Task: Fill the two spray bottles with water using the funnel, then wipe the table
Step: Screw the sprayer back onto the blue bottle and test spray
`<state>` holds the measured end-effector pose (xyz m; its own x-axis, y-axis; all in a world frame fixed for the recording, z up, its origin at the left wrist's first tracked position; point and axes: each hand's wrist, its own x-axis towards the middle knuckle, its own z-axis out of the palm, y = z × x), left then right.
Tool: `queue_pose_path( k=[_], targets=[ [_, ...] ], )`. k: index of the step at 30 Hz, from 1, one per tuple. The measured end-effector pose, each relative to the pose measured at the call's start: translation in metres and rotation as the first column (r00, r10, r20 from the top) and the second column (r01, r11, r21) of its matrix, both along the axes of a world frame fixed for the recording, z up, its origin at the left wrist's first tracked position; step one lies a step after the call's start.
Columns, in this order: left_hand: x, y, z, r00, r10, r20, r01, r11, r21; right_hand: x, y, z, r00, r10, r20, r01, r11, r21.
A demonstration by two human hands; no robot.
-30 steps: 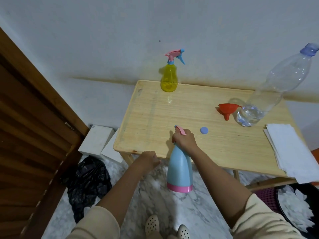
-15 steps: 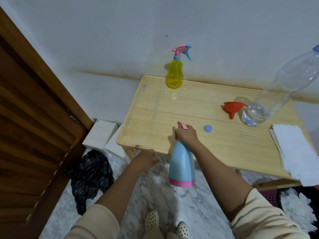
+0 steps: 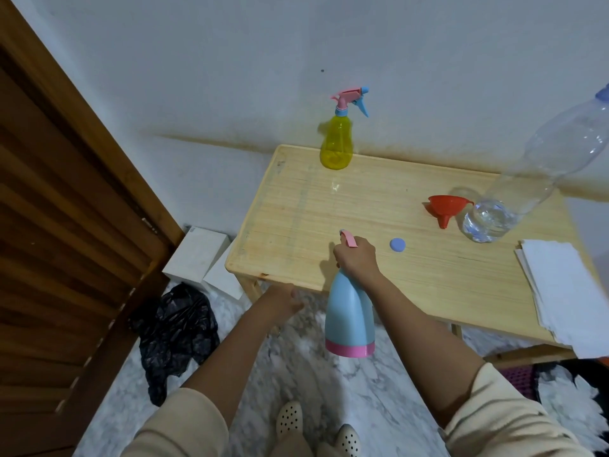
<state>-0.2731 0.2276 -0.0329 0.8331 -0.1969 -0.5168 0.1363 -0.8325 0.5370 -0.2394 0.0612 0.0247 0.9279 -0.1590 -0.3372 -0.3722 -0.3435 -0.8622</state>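
My right hand [image 3: 356, 258] grips the neck of a light blue spray bottle [image 3: 349, 318] with a pink base, held in the air at the near edge of the wooden table [image 3: 296, 225]. Its pink trigger sticks up above my fingers. My left hand [image 3: 283, 298] hangs loosely curled and empty just in front of the table's near edge. A yellow spray bottle [image 3: 336, 143] with a pink and blue head stands at the back. A red funnel [image 3: 445, 209] lies beside a large clear water bottle [image 3: 527, 179] with a little water inside. A small blue cap [image 3: 397, 244] lies on the tabletop.
A stack of white cloths [image 3: 566, 285] lies on the table's right end. A wooden louvred door [image 3: 66, 225] stands at the left. On the marble floor lie a black plastic bag [image 3: 178, 334] and white boxes [image 3: 197, 258]. My feet [image 3: 316, 427] show below.
The view has shifted a little, so the table sits further right in frame. My hands and the blue spray bottle keep nearly the same pose.
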Motion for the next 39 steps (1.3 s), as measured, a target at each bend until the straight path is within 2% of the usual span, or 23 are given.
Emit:
queue_pose_path(
  k=[6, 10, 13, 17, 20, 24, 27, 30, 33, 35, 39],
  targets=[
    [0.007, -0.016, 0.026, 0.997, 0.058, 0.056, -0.051, 0.991, -0.124, 0.004, -0.014, 0.014, 0.973, -0.033, 0.230, 0.036, 0.999, -0.006],
    [0.013, -0.038, 0.059, 0.994, 0.106, 0.035, -0.084, 0.921, -0.380, 0.008, -0.030, 0.036, 0.921, -0.074, 0.383, 0.088, 0.996, -0.020],
    [0.016, -0.056, 0.082, 1.000, 0.010, 0.025, 0.003, 0.874, -0.486, 0.011, -0.047, 0.052, 0.879, -0.087, 0.468, 0.114, 0.993, -0.031],
    [0.022, -0.082, 0.090, 0.991, -0.122, 0.059, 0.135, 0.834, -0.534, 0.020, -0.066, 0.072, 0.836, -0.122, 0.535, 0.148, 0.989, -0.006],
    [0.030, -0.113, 0.085, 0.987, -0.056, 0.151, 0.132, 0.817, -0.561, 0.034, -0.075, 0.084, 0.803, -0.127, 0.582, 0.188, 0.981, -0.045],
    [0.064, -0.151, 0.072, 0.951, 0.127, 0.282, 0.053, 0.832, -0.552, 0.065, -0.087, 0.095, 0.775, -0.180, 0.605, 0.248, 0.968, -0.030],
    [0.100, -0.165, 0.079, 0.945, 0.154, 0.287, 0.009, 0.868, -0.496, 0.095, -0.099, 0.097, 0.773, -0.227, 0.593, 0.291, 0.957, -0.013],
    [0.146, -0.170, 0.083, 0.958, 0.057, 0.282, 0.079, 0.889, -0.450, 0.130, -0.118, 0.096, 0.827, -0.222, 0.517, 0.279, 0.960, -0.034],
    [0.197, -0.169, 0.081, 0.970, -0.052, 0.238, 0.167, 0.852, -0.496, 0.161, -0.146, 0.094, 0.905, -0.112, 0.410, 0.154, 0.986, -0.070],
    [0.227, -0.168, 0.077, 0.973, -0.107, 0.204, 0.201, 0.828, -0.524, 0.175, -0.162, 0.090, 0.909, -0.081, 0.409, 0.129, 0.987, -0.093],
    [0.278, -0.180, 0.069, 0.974, -0.200, 0.107, 0.223, 0.764, -0.605, 0.202, -0.171, 0.082, 0.852, -0.222, 0.475, 0.309, 0.944, -0.113]
  ],
)
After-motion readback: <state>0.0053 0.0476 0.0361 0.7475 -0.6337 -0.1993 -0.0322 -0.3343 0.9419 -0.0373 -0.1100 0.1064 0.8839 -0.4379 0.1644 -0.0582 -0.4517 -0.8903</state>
